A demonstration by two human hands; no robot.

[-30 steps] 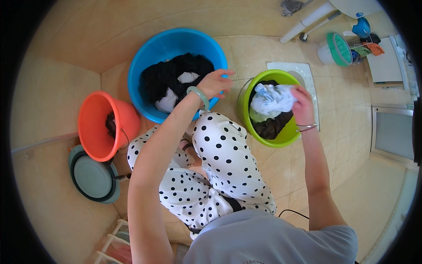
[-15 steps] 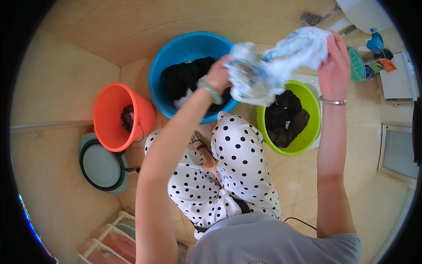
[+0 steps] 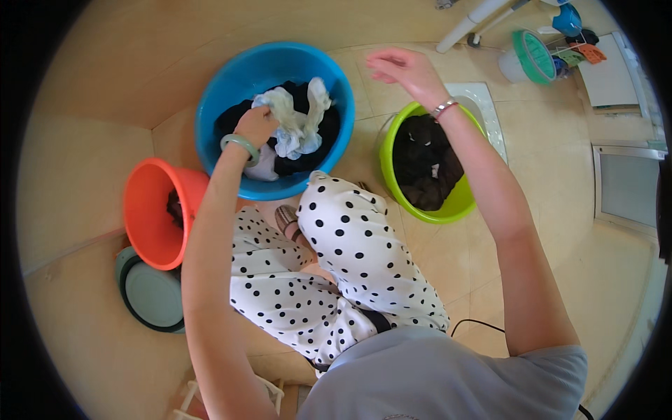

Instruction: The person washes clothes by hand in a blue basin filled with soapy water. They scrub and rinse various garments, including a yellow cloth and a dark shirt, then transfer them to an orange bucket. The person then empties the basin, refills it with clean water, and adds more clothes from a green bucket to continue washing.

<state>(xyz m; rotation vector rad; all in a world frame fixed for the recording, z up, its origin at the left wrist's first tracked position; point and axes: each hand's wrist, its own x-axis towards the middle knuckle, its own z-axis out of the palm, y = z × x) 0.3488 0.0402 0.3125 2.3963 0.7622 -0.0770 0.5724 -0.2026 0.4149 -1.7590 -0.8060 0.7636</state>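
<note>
Tiled floor gets soaked if the pale cloth (image 3: 297, 126) my left hand (image 3: 255, 126) grips slips past the blue basin (image 3: 217, 105); right hand (image 3: 402, 70) hangs empty.

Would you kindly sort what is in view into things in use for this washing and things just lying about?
In use:
left hand gripping pale cloth
blue basin with dark clothes
green basin with dark clothes
right hand, open above the floor

Lying about:
orange basin
grey-green basin
green basket
white pipe

No packages, labels, signs, screens apparently visible
</note>
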